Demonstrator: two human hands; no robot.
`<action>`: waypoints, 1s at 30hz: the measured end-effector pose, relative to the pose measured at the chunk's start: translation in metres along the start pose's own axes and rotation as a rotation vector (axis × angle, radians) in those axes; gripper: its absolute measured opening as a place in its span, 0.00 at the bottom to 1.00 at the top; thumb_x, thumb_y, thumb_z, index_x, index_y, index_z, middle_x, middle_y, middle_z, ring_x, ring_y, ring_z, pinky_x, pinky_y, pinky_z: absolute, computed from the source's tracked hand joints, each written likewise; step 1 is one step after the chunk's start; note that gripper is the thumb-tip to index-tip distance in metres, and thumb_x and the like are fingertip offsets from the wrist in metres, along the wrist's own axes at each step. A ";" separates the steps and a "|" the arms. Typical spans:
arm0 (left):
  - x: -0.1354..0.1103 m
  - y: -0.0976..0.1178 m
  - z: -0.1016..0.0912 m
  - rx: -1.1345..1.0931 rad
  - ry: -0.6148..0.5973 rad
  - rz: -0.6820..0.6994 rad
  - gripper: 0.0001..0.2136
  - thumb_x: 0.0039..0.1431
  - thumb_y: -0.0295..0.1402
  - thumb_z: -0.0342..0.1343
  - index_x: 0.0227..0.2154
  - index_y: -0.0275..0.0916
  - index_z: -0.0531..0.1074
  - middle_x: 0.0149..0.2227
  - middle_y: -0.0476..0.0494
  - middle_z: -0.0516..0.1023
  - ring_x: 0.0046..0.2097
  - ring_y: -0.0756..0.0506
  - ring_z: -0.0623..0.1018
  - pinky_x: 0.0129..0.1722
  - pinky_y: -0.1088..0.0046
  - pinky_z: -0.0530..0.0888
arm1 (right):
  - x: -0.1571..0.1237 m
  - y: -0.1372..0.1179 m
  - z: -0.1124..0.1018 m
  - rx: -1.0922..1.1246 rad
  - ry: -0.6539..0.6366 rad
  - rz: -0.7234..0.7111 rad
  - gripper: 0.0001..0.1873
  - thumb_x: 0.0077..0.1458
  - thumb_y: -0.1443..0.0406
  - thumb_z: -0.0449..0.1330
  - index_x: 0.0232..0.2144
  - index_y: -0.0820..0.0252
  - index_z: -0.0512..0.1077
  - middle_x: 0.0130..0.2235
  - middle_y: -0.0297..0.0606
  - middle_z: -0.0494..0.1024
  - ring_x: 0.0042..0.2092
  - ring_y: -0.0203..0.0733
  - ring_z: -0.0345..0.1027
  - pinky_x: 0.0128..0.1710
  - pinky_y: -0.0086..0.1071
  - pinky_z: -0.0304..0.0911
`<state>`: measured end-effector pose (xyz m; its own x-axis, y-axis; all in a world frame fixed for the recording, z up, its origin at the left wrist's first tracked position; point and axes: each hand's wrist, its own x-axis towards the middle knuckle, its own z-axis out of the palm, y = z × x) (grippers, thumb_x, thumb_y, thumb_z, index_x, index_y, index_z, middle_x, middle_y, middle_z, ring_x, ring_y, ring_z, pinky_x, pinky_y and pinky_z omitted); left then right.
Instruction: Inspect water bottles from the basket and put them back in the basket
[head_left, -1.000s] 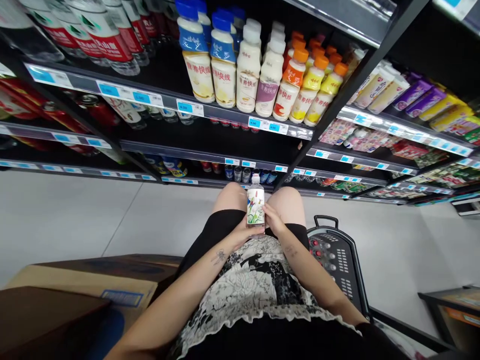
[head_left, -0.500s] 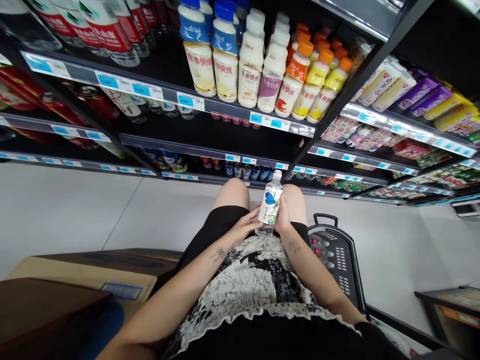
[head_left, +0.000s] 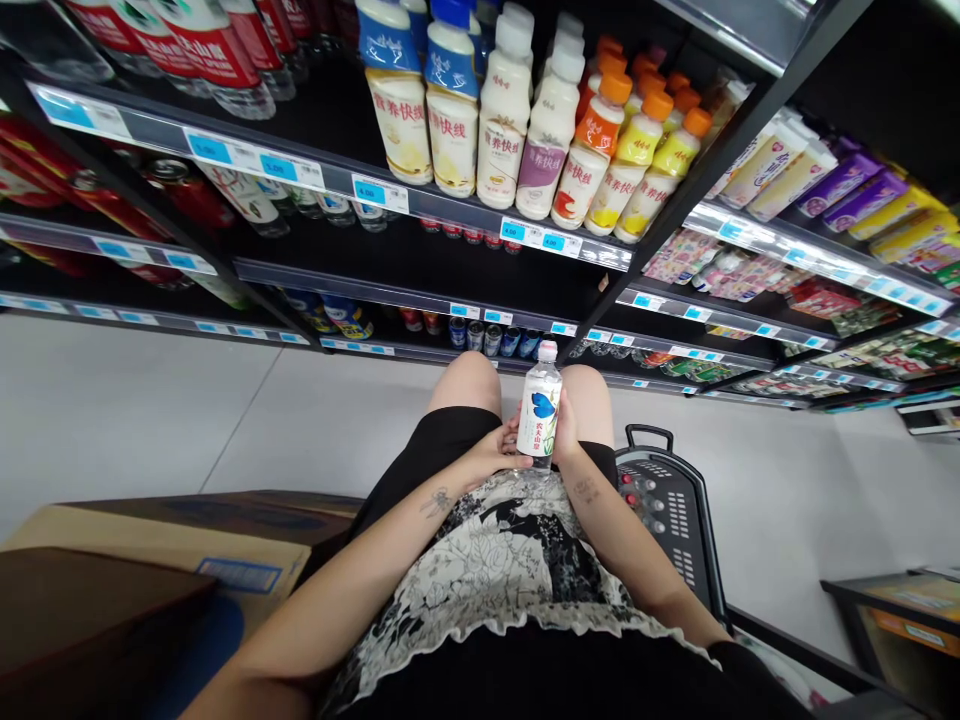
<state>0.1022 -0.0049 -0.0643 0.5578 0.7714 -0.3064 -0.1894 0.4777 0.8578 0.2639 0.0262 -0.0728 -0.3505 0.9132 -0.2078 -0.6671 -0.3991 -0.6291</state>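
A clear water bottle (head_left: 538,420) with a pink cap and a white label showing a blue leaf-like shape is held upright over my lap. My left hand (head_left: 499,448) grips its lower left side, fingers partly behind it. On the other side, my right hand (head_left: 567,428) is wrapped round the bottle, and its far fingers are hidden. Ahead of my knees, a row of milk drink bottles (head_left: 499,120) with blue, white and orange caps stands on the shelf.
A black shopping basket (head_left: 675,500) with a few small bottles in it stands on the floor at my right. Cardboard boxes (head_left: 142,535) are at my left. The dark shelf edge (head_left: 420,205) with price tags runs across in front, and cans (head_left: 491,338) sit low down.
The bottle has turned slightly in my hands, so its label faces me more squarely, and its top has tipped a little to the left. My left fingers have shifted on it.
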 end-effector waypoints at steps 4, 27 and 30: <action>0.002 -0.002 0.002 -0.029 -0.007 0.006 0.47 0.39 0.33 0.77 0.63 0.36 0.62 0.54 0.33 0.74 0.55 0.37 0.75 0.61 0.54 0.67 | -0.002 -0.002 -0.002 0.023 0.041 0.003 0.34 0.57 0.38 0.51 0.40 0.62 0.74 0.31 0.45 0.80 0.42 0.55 0.77 0.43 0.50 0.75; 0.004 0.003 0.006 -0.124 0.075 -0.068 0.33 0.41 0.37 0.77 0.50 0.34 0.71 0.47 0.35 0.81 0.50 0.38 0.80 0.56 0.59 0.70 | -0.010 -0.009 0.004 0.089 0.182 0.036 0.46 0.59 0.33 0.37 0.46 0.63 0.74 0.35 0.49 0.80 0.45 0.57 0.76 0.46 0.52 0.74; 0.004 0.003 0.004 -0.152 0.063 -0.073 0.32 0.44 0.41 0.76 0.50 0.33 0.71 0.46 0.34 0.81 0.47 0.39 0.81 0.51 0.62 0.72 | -0.010 -0.011 0.004 0.112 0.233 0.029 0.46 0.61 0.34 0.33 0.48 0.62 0.73 0.36 0.49 0.80 0.46 0.56 0.76 0.46 0.52 0.73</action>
<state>0.1071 -0.0021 -0.0610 0.5236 0.7547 -0.3954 -0.2728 0.5882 0.7613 0.2718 0.0210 -0.0613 -0.2182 0.8903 -0.3998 -0.7324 -0.4201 -0.5359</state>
